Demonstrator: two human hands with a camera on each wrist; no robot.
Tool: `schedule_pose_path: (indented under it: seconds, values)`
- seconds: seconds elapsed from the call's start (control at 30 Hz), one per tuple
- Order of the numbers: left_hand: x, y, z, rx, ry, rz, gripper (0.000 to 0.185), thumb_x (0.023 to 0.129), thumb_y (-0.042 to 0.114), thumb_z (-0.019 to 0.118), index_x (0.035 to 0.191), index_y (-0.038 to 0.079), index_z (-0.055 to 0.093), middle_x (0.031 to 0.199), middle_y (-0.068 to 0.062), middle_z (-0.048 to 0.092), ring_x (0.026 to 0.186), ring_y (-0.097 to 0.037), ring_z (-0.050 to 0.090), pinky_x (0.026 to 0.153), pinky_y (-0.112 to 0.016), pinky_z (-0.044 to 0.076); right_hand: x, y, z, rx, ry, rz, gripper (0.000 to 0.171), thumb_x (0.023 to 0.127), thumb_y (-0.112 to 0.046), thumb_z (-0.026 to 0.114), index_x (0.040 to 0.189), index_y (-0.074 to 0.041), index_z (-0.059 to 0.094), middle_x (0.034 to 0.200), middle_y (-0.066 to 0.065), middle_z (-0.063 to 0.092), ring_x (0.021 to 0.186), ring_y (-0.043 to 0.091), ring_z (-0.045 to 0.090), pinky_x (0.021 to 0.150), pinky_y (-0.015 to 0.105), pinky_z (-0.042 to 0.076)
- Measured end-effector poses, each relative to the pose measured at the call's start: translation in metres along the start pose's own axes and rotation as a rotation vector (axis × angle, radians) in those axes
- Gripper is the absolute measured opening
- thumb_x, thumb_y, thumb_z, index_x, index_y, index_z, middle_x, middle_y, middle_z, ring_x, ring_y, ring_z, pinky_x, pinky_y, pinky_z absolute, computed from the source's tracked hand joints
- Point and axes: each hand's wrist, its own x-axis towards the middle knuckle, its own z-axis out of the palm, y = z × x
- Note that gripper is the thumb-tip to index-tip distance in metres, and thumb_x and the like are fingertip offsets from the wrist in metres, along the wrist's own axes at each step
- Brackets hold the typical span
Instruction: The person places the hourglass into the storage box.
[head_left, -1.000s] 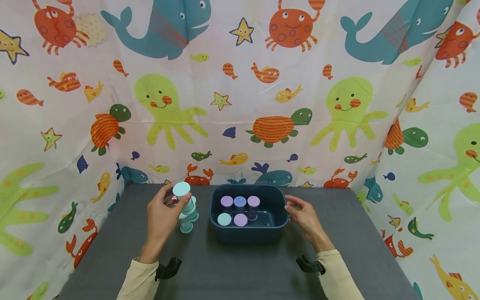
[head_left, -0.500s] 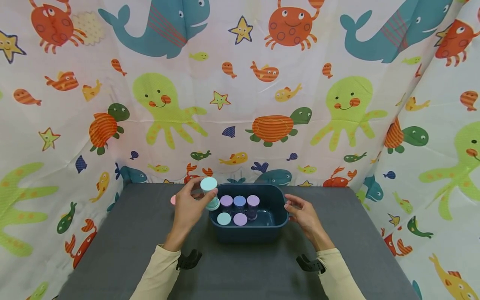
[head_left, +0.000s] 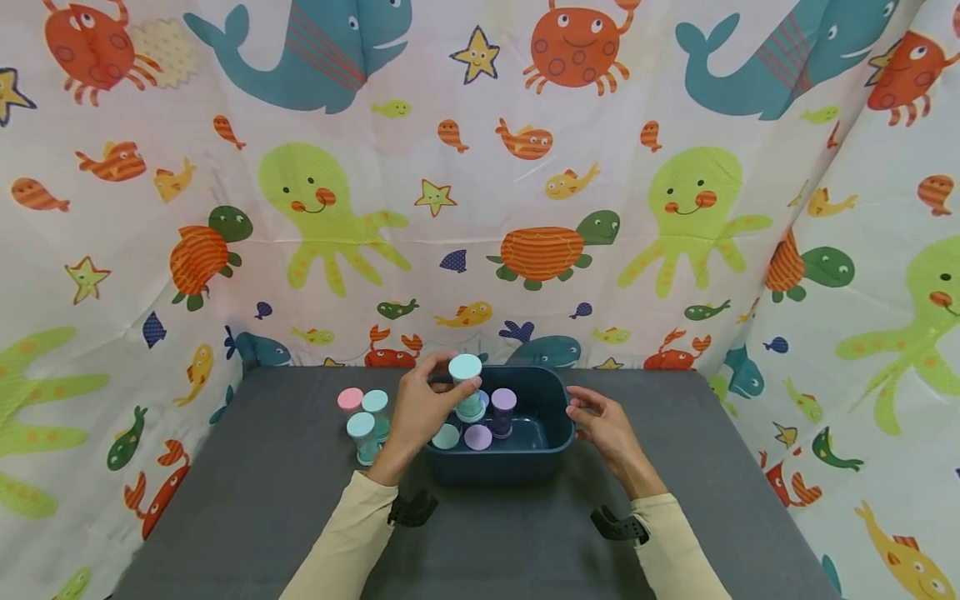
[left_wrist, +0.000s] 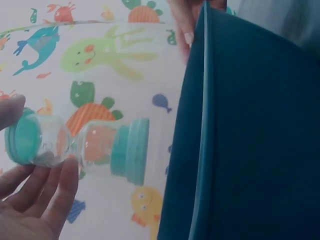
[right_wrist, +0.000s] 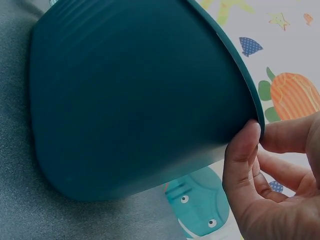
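Observation:
My left hand [head_left: 422, 407] pinches a sand timer [head_left: 466, 367] with mint-green end caps above the left part of a dark blue plastic bin [head_left: 495, 468]. In the left wrist view, this clear hourglass [left_wrist: 97, 147] lies sideways across the picture, thumb and fingers at one capped end. My right hand [head_left: 611, 429] pinches the bin's right rim; thumb and index finger meet over its edge in the right wrist view. Standing in the bin are several timers, among them a purple-capped timer [head_left: 503, 408] and a mint-capped one [head_left: 446, 437]. The left hand hides some.
Left of the bin, a pink-capped timer [head_left: 350, 398] and two mint-capped timers, one a mint timer [head_left: 362, 437] nearer the front, stand on the grey table [head_left: 480, 533]. A sea-animal printed curtain [head_left: 435, 275] rises behind the table and along both sides.
My left hand has carried the mint sand timer rightward, from the group on the table to over the bin. My right hand has stayed at the rim.

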Motion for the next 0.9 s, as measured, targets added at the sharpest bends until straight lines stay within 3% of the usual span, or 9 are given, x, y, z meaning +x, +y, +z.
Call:
schedule_pose_path:
  seconds: [0.3,0.6,0.9]
  values:
    - [0.005,0.001,0.020,-0.042,-0.196,-0.015,0.047,0.080,0.025,0.081,0.122,0.013,0.063,0.111,-0.008,0.068,0.100,-0.021,0.066,0.086,-0.033,0.058,-0.001,-0.001,0.001,-0.012,0.005,-0.008,0.040,0.098,-0.013,0.059,0.138,-0.011,0.055,0.117,0.012,0.054,0.094,0.023,0.056,0.072,0.027,0.055]
    - [0.006,-0.001,0.044,0.046,-0.279,-0.043,0.046,0.080,0.035,0.081,0.119,0.017,0.064,0.110,-0.003,0.069,0.103,-0.022,0.064,0.080,-0.034,0.052,-0.002,-0.001,0.000,-0.010,0.012,-0.010,0.040,0.098,-0.014,0.059,0.137,-0.011,0.055,0.115,0.012,0.054,0.092,0.022,0.056,0.072,0.028,0.055]
    - [0.009,-0.011,0.069,0.060,-0.352,-0.118,0.046,0.079,0.032,0.082,0.117,0.014,0.065,0.116,-0.005,0.069,0.110,-0.025,0.067,0.090,-0.042,0.056,-0.003,0.000,0.000,0.006,0.001,-0.010,0.040,0.098,-0.014,0.059,0.137,-0.011,0.055,0.115,0.013,0.054,0.088,0.020,0.058,0.072,0.028,0.056]
